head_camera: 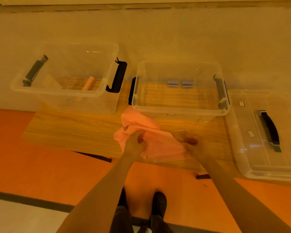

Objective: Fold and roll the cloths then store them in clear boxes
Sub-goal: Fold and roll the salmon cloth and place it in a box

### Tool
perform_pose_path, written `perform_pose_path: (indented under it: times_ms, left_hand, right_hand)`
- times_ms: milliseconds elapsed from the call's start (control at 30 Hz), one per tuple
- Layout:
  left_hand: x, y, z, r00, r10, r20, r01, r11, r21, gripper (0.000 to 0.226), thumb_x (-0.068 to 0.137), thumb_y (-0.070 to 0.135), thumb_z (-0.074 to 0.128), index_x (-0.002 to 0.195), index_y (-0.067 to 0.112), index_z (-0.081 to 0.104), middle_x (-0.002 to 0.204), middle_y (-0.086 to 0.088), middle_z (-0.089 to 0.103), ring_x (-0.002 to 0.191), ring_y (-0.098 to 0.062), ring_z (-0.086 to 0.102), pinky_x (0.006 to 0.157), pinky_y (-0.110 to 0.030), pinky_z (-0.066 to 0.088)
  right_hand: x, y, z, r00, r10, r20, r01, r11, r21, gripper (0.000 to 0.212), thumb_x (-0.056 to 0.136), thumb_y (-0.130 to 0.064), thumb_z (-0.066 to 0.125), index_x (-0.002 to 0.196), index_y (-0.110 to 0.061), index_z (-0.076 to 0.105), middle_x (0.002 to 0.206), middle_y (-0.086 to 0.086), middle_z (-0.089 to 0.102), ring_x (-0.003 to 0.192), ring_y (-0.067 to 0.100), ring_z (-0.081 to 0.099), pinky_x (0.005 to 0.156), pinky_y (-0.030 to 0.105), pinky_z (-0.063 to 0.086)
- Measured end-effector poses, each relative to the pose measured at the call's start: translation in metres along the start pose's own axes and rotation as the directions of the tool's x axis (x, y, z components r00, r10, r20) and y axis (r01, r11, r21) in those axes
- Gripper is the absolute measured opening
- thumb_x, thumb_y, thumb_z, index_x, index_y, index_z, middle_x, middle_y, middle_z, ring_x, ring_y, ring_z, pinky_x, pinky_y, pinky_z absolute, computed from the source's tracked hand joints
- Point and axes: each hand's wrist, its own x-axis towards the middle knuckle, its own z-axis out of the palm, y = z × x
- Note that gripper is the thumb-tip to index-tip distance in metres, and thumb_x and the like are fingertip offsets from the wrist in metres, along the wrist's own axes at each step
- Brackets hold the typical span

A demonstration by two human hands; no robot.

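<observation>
Now both hands, the left hand [136, 142] and right hand [194, 145], pinch the crumpled pink cloth [155, 143] on the near wooden table [71, 132]. Folding has just begun; next, I think, it needs spreading flat.

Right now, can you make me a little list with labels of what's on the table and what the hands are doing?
surface: low wooden table
cloth: pink cloth, crumpled, lying on the table
left hand: grips the cloth
right hand: on the cloth's right edge, blurred, grip unclear
left box: clear, open, holds one rolled pink cloth
middle box: clear, open, holds two rolled blue cloths
right side: clear lid with black handle
</observation>
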Motion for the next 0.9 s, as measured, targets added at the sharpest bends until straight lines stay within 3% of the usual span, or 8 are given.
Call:
perform_pose_path:
  times_ms: [100, 200, 367, 467, 567, 900]
  left_hand:
    - [-0.010, -0.001, 0.007, 0.999, 0.016, -0.035, -0.017, 0.999, -0.043, 0.037, 0.082, -0.004, 0.059, 0.116, 0.009, 0.061, 0.113, -0.008, 0.063, 0.104, -0.025, 0.059, 0.086, -0.026, 0.047]
    - [-0.024, -0.002, 0.016, 0.999, 0.041, -0.019, -0.041, 0.999, -0.025, 0.036, 0.081, -0.003, 0.060, 0.114, 0.011, 0.062, 0.103, 0.000, 0.060, 0.098, -0.019, 0.058, 0.080, -0.024, 0.045]
    - [-0.042, -0.007, 0.029, 1.000, 0.015, 0.008, -0.015, 0.994, -0.107, 0.036, 0.080, 0.006, 0.068, 0.114, 0.016, 0.060, 0.100, -0.002, 0.057, 0.094, -0.023, 0.059, 0.078, -0.047, 0.055]
    - [-0.042, -0.004, 0.030, 1.000, -0.009, 0.006, 0.010, 0.989, -0.146, 0.035, 0.080, 0.005, 0.068, 0.109, 0.023, 0.059, 0.099, -0.001, 0.056, 0.094, -0.023, 0.058, 0.078, -0.050, 0.055]
    - [-0.041, -0.003, 0.029, 1.000, -0.006, 0.003, 0.006, 0.988, -0.152, 0.032, 0.081, 0.005, 0.068, 0.105, 0.023, 0.060, 0.099, -0.001, 0.058, 0.093, -0.023, 0.058, 0.079, -0.049, 0.055]
    - [-0.042, -0.008, 0.025, 0.999, -0.026, 0.019, 0.029, 0.984, -0.175, 0.025, 0.081, 0.002, 0.067, 0.104, 0.013, 0.066, 0.099, -0.004, 0.057, 0.090, -0.020, 0.056, 0.075, -0.043, 0.056]
  right_hand:
    - [-0.007, 0.007, -0.001, 1.000, -0.018, 0.008, 0.018, 1.000, -0.020, 0.030, 0.081, -0.004, 0.068, 0.110, -0.014, 0.063, 0.108, 0.000, 0.062, 0.097, 0.018, 0.062, 0.076, 0.029, 0.053]
    - [-0.015, 0.009, -0.003, 1.000, -0.002, 0.015, 0.003, 0.999, -0.044, 0.034, 0.081, -0.004, 0.068, 0.113, -0.012, 0.061, 0.102, -0.001, 0.060, 0.087, 0.013, 0.061, 0.066, 0.018, 0.048]
    - [-0.018, 0.006, -0.003, 0.996, -0.047, 0.082, 0.057, 0.991, -0.122, 0.036, 0.077, -0.008, 0.073, 0.111, -0.014, 0.062, 0.118, 0.003, 0.058, 0.098, 0.017, 0.059, 0.080, 0.030, 0.052]
    - [-0.016, -0.007, 0.003, 0.978, -0.131, 0.163, 0.175, 0.941, -0.290, 0.034, 0.076, -0.017, 0.074, 0.108, -0.024, 0.064, 0.124, -0.002, 0.052, 0.102, 0.015, 0.056, 0.087, 0.033, 0.054]
    - [-0.017, -0.020, 0.012, 0.964, -0.173, 0.200, 0.237, 0.900, -0.366, 0.034, 0.077, -0.012, 0.073, 0.109, -0.020, 0.064, 0.120, -0.003, 0.052, 0.107, 0.015, 0.053, 0.092, 0.029, 0.049]
    - [-0.011, -0.019, 0.023, 0.982, -0.135, 0.136, 0.170, 0.942, -0.291, 0.023, 0.081, -0.005, 0.067, 0.104, -0.012, 0.068, 0.115, 0.003, 0.063, 0.101, 0.014, 0.058, 0.083, 0.019, 0.044]
